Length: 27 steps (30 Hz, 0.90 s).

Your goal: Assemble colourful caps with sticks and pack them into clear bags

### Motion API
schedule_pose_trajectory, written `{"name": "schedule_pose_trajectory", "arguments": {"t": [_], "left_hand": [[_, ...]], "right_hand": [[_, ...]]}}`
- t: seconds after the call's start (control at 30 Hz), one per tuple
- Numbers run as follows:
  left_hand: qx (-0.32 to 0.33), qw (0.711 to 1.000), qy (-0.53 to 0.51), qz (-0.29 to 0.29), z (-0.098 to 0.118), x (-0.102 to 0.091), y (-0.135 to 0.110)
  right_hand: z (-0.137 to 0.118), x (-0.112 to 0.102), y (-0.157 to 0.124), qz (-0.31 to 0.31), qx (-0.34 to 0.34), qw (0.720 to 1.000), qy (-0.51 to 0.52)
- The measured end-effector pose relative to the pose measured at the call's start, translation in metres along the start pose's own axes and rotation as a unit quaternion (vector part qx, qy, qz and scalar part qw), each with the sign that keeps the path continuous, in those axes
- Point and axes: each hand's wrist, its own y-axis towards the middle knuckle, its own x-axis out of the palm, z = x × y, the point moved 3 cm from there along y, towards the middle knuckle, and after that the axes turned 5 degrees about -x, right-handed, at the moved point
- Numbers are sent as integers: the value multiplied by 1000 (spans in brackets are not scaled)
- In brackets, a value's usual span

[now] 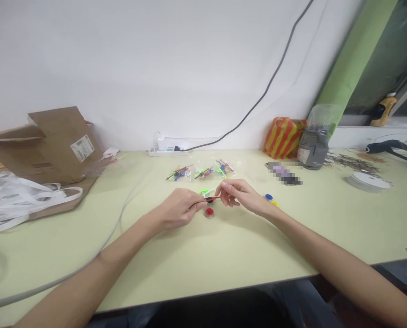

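Red-and-black plastic rod (213, 198) | left hand (179, 208), right hand (236, 193): fingers (223, 188) closed, pinching it from both ends | risk: a loosened pinch drops it by the red plastic disc (209, 212)

An opened cardboard box (51, 148) leans far left, a white power strip (167, 152) lies along the wall, and a red-and-yellow striped bag (283, 138) stands far right.

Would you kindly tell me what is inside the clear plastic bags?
The clear plastic bags hold small red, green, blue and yellow parts; overlapping pieces hide their exact shapes and number.
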Motion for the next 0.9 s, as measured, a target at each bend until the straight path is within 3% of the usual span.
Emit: {"name": "schedule_pose_trajectory", "arguments": {"t": [0.13, 0.27, 0.5, 0.9], "left_hand": [[-80, 986, -144, -30, -6, 3, 1], [-135, 965, -221, -35, -10, 3, 3], [-205, 940, -219, -163, -12, 6, 2], [-248, 915, -238, -214, -22, 12, -3]], "right_hand": [[2, -1, 1, -3, 23, 999, -39], [5, 5, 1, -55, 68, 994, -72], [14, 8, -3, -84, 146, 979, -114], [11, 10, -2, -61, 164, 970, -167]]}}
